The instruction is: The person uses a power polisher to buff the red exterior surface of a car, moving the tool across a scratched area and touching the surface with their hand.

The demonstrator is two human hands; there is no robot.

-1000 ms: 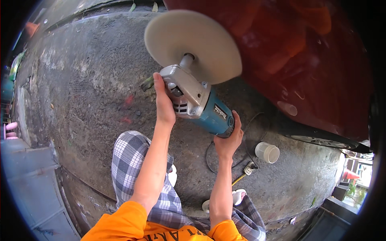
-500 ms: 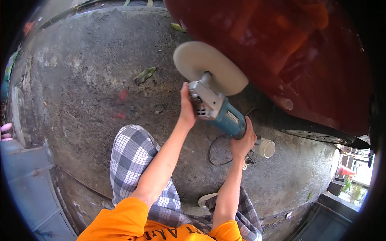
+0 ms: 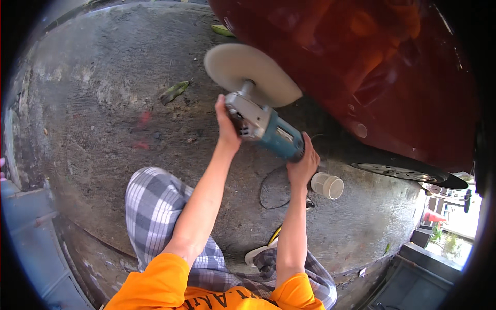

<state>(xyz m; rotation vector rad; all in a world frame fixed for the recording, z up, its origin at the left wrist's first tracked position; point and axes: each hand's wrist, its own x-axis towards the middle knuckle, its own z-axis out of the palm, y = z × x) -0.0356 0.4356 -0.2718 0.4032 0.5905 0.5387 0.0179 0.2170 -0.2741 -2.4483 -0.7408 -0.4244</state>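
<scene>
"Rough grey concrete makes the floor (image 3: pixel 93 134), and on the right side stands a shiny red car (image 3: pixel 382 77). Where is the tool (image 3: pixel 258 114)?"

"It is held in the air above the floor, near the car."

"How does it look, please?"

"It has a teal body (image 3: pixel 281 139), a silver head (image 3: pixel 251 112) with dark openings in its side, and a short shaft (image 3: pixel 248 88). On this shaft sits a wide beige disc (image 3: pixel 237 64), tilted, its surface blurred. Its edge is very close to the car; whether they touch, I cannot tell."

"And the grip?"

"The left hand (image 3: pixel 228 132) is pressed around the head's side, the thumb pointing up along it; the other fingers are mostly hidden. The right hand (image 3: pixel 305 164) is wrapped around the rear end of the body."

"What is nearby?"

"Just beside the right hand is a whitish cup (image 3: pixel 327 186). To its left, a dark cable (image 3: pixel 266 199) makes a loop on the floor. One greenish leaf (image 3: pixel 175 92) lies farther left."
</scene>
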